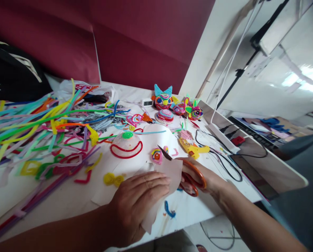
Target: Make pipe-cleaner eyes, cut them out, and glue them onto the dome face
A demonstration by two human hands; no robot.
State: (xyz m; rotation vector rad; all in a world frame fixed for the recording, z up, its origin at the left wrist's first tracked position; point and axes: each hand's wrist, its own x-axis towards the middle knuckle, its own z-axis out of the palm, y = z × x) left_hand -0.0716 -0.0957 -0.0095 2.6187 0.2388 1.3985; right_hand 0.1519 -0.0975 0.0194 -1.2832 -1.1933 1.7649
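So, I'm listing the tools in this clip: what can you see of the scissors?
The scissors have orange plastic loop handles and dark metal blades. The right hand grips them through the loops. They point up-left, away from the person, above the white table. One blade shows, lying over the edge of a pale sheet that the left hand holds; the other blade is hidden.

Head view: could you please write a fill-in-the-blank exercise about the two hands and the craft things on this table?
The right hand holds scissors with ____ handles.
The left hand grips a pale sheet made of ____.
The glue gun lying on the table is ____.
Missing words: orange; paper; yellow.
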